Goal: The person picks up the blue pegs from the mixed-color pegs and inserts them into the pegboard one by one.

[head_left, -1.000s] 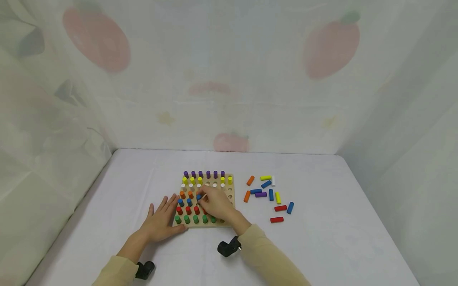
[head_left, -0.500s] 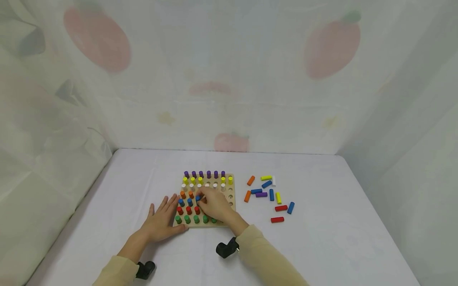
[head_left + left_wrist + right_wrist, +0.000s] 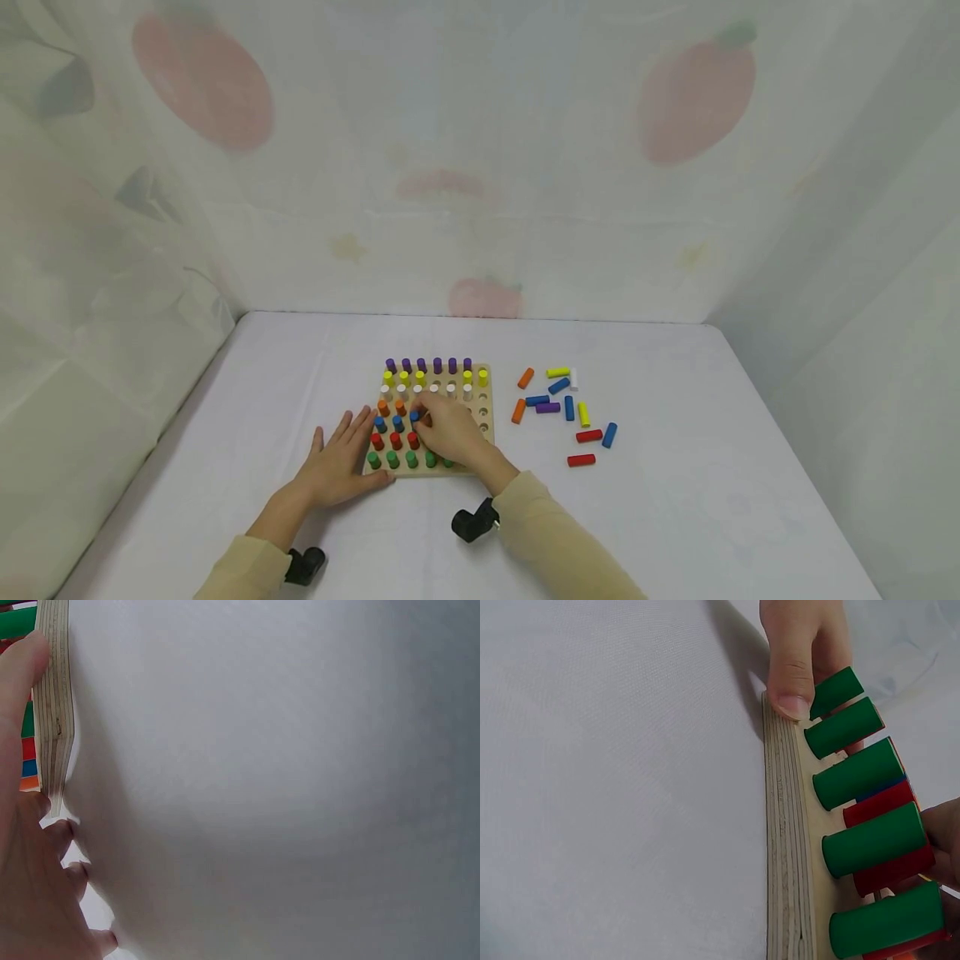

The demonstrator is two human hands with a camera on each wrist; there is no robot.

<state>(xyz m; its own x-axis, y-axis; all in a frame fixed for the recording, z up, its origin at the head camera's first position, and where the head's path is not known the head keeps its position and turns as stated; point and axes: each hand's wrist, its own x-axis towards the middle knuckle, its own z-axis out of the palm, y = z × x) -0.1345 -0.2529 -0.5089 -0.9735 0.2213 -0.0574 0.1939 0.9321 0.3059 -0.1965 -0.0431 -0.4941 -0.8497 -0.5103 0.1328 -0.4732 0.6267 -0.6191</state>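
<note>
A wooden pegboard (image 3: 483, 423) stands on the white table, with rows of purple, yellow, white, orange, blue, red and green pegs upright in its holes. My right hand (image 3: 455, 429) reaches over the board and pinches a blue peg (image 3: 415, 417) in the blue row; the peg stands upright. My left hand (image 3: 335, 468) lies with fingers spread at the board's left side, the thumb on its near left corner. In the right wrist view, that thumb (image 3: 791, 682) touches the board's edge beside a row of green pegs (image 3: 859, 772). The blue peg's lower end is hidden.
Loose pegs lie right of the board, among them an orange peg (image 3: 527, 378), a purple peg (image 3: 548, 408), a white peg (image 3: 574, 379) and a red peg (image 3: 581, 460). White curtains with fruit prints surround the table (image 3: 675, 500).
My right hand has shifted slightly left and down with the blue peg, which now stands more upright in line with the blue row. The left hand has stayed in place.
</note>
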